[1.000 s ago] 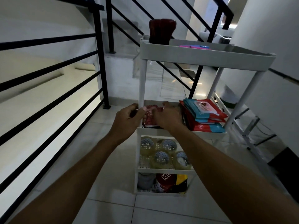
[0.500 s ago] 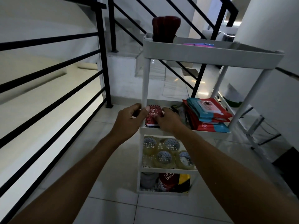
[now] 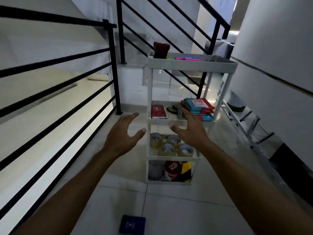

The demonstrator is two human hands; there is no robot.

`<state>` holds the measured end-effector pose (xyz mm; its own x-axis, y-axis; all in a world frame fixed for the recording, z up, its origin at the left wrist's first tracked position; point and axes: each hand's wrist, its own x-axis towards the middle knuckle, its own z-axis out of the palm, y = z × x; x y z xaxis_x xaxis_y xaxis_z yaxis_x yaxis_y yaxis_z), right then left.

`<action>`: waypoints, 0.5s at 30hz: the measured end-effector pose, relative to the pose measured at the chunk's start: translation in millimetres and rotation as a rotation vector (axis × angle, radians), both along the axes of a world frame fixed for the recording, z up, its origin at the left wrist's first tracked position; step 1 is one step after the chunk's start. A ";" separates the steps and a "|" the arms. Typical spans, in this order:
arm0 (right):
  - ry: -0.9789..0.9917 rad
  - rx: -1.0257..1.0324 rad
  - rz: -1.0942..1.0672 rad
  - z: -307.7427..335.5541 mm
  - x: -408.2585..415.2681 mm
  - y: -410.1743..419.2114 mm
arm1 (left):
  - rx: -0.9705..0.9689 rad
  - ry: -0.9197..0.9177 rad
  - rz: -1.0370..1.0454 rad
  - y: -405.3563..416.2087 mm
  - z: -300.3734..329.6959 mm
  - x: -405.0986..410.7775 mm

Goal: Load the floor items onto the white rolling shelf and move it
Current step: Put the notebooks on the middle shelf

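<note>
The white rolling shelf [image 3: 191, 66] stands ahead on the tiled floor. Its second tier holds a red packet [image 3: 158, 112] at the left, a dark green item [image 3: 172, 109] in the middle and a stack of blue and red packs [image 3: 198, 105] at the right. Clear tape rolls [image 3: 169, 145] fill the third tier. A red tin [image 3: 172, 169] and a yellow-black item [image 3: 186, 170] sit on the bottom tier. My left hand [image 3: 123, 135] and my right hand [image 3: 189, 131] hover in front of the shelf, fingers spread, holding nothing. A blue flat packet [image 3: 132, 224] lies on the floor near me.
A dark red container [image 3: 160, 49] and pink, green and blue items [image 3: 187, 58] sit on the top tier. Black railing [image 3: 55, 92] runs along the left; a stair railing [image 3: 169, 31] rises behind the shelf. A folded metal rack [image 3: 250, 126] lies by the right wall.
Both hands let go of the red packet on the second tier and pulled back toward me, fingers spreading. The view tilted down and back, revealing the blue packet on the floor.
</note>
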<state>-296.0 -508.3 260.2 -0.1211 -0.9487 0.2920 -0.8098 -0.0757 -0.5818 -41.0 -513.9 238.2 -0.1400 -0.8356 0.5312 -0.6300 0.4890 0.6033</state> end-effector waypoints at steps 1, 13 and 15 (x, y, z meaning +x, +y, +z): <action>-0.006 -0.006 0.000 -3.8 -0.8 21.5 | -0.004 -0.025 0.005 20.6 -0.1 5.6; -0.019 0.064 0.132 -61.2 18.5 123.3 | 0.185 -0.159 0.066 143.3 -43.4 84.3; -0.051 0.101 0.168 -102.7 30.0 122.3 | 0.257 -0.167 0.071 143.9 -82.6 93.5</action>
